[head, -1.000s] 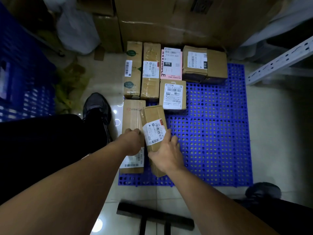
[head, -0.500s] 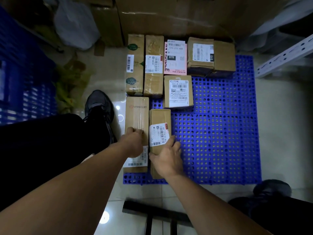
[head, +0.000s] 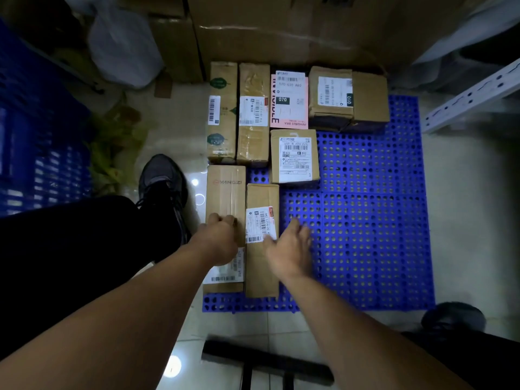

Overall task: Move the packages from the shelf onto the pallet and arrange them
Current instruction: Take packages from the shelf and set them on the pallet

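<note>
Narrow package (head: 261, 243) lies squared at the pallet's (head: 365, 220) near-left corner, placement seemingly finished; right grip (head: 289, 249) released beside it, left grip (head: 219, 240) clenched atop the neighbouring box (head: 225, 190); next, probably fetching another.

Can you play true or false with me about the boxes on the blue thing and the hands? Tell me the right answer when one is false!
1. The pallet is blue. True.
2. The pink package lies nearest the person. False: it lies in the far row, between the taped brown box and the wide brown box.
3. The right hand is open, its fingers straight. True.
4. The narrow labelled box is held up in the air. False: it lies flat on the pallet, beside the YINGZI box.
5. The left hand rests on the YINGZI box with curled fingers. True.
</note>
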